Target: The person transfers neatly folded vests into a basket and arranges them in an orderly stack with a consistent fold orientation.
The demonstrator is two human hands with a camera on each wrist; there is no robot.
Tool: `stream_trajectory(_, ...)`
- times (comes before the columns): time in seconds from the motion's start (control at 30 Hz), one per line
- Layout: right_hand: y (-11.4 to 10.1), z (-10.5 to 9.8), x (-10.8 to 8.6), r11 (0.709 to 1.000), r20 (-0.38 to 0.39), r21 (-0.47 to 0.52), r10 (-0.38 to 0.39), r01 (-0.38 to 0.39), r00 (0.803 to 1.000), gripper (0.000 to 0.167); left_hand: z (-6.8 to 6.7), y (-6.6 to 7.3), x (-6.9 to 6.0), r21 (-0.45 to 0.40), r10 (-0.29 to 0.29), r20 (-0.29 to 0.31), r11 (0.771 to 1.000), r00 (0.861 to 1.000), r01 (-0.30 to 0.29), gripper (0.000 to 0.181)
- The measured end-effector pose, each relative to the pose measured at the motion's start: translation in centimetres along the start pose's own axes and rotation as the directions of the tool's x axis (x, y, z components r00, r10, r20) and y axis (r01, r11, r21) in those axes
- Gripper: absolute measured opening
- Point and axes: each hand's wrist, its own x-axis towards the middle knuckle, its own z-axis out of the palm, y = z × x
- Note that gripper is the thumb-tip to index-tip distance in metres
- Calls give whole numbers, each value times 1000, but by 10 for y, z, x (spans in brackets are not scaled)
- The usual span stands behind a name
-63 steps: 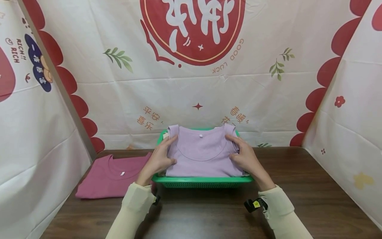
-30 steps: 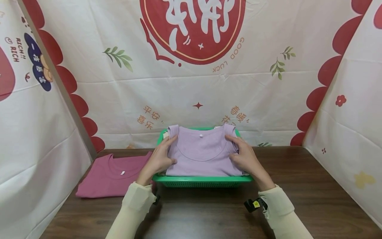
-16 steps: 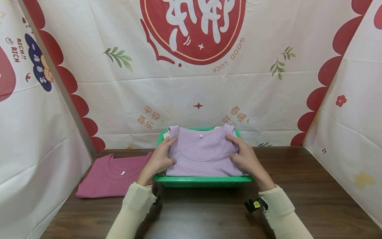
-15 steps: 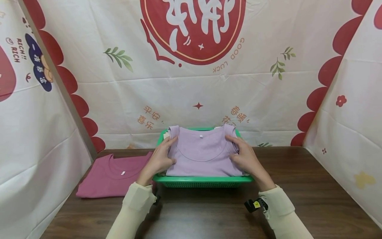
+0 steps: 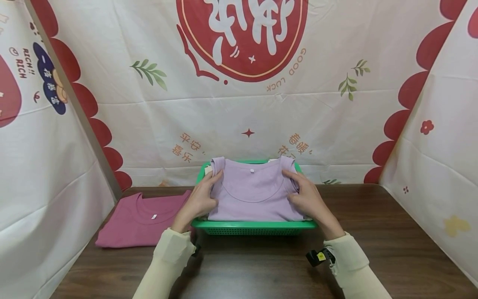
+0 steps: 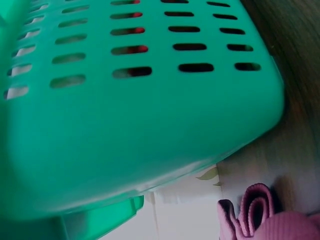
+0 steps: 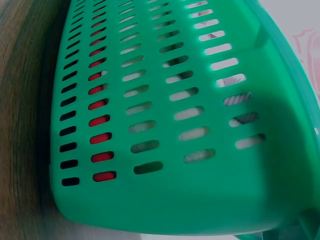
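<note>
A folded lavender T-shirt (image 5: pixel 254 193) lies on top in a green plastic basket (image 5: pixel 255 225) in the head view, its neckline toward the back. My left hand (image 5: pixel 199 199) holds the shirt's left side, index finger near the shoulder and thumb lower on the cloth. On the opposite side, my right hand (image 5: pixel 306 197) holds the edge in the same way. The other fingers are mostly hidden between the shirt and the basket. Both wrist views show slotted basket walls (image 6: pixel 150 120) (image 7: pixel 200 200), with no hand visible; red and whitish things show through the slots.
A folded dark pink T-shirt (image 5: pixel 138 224) lies on the brown wooden table (image 5: pixel 254 270), left of the basket. A printed white cloth (image 5: pixel 239 112) hangs behind the table, with more cloth at both sides. Whitish items (image 5: pixel 208 169) peek out at the basket's rear corners.
</note>
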Motion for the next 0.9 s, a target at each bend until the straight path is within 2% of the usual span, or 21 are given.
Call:
stream_trajectory(0.13,1,1,1,999,12,-31,-10,10,1000,76,1,-1,0,12,-10,0,1000,1000,10,96)
stream_trajectory(0.33,1,3,1,996,25,-91,-21,23,999,79,2,-1,0,52,5,-3,999,1000,-5,95)
stream_trajectory(0.63,1,5,-1,971,86,-229,-45,64,995,78,5,2,0,113,-5,23,994,1000,3,99)
stream_trajectory(0.9,-2,8,-1,967,102,-251,-24,49,994,77,5,2,-1,187,-40,60,982,997,28,99)
